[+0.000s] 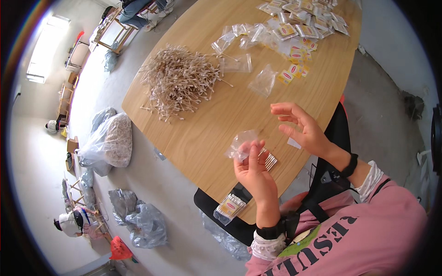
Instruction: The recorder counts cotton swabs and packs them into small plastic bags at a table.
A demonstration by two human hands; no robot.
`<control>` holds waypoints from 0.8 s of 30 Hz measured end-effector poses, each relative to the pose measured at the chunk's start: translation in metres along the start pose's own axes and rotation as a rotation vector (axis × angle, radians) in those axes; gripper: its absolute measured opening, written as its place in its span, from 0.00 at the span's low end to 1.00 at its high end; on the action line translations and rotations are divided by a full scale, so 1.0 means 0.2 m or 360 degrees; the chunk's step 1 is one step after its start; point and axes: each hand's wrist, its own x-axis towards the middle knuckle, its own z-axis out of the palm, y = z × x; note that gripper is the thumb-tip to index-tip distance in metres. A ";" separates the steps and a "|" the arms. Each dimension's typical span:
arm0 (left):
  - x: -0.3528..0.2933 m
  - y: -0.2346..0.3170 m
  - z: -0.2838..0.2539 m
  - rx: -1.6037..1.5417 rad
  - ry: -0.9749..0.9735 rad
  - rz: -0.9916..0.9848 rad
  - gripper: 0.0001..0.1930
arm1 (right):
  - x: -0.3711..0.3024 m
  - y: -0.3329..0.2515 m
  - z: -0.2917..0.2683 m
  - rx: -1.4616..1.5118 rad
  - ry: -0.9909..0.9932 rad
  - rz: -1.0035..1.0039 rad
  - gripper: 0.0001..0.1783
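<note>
My left hand [256, 177] pinches a small clear plastic bag [241, 141] between thumb and fingers, over the near part of the wooden table. A row of cotton swabs [270, 162] shows just right of those fingers; whether the hand touches them I cannot tell. My right hand [305, 133] is raised to the right of the bag, fingers apart and nothing in them. Below its palm a small white slip [293, 143] is partly visible. At the table's near edge lies a filled swab packet [230, 207] with a yellow and white card.
A large heap of loose cotton swabs [179, 80] covers the table's left side. Flat clear bags [263, 80], yellow cards [294, 71] and a pile of filled packets [313, 20] lie farther off. Big plastic sacks [117, 140] stand on the floor; other people work at the left.
</note>
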 end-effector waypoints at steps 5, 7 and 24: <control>-0.02 0.04 -0.15 0.0068 0.0135 0.0079 0.14 | -0.14 0.15 -0.16 0.0072 -0.0585 0.0755 0.12; -0.06 0.07 -0.19 0.0079 0.0091 0.0089 0.14 | -0.14 0.19 -0.21 0.0261 -0.0656 0.0849 0.11; -0.25 0.10 -0.26 0.0798 -0.0203 -0.0003 0.13 | 0.92 0.47 -0.52 -0.1843 0.0656 -0.0547 0.23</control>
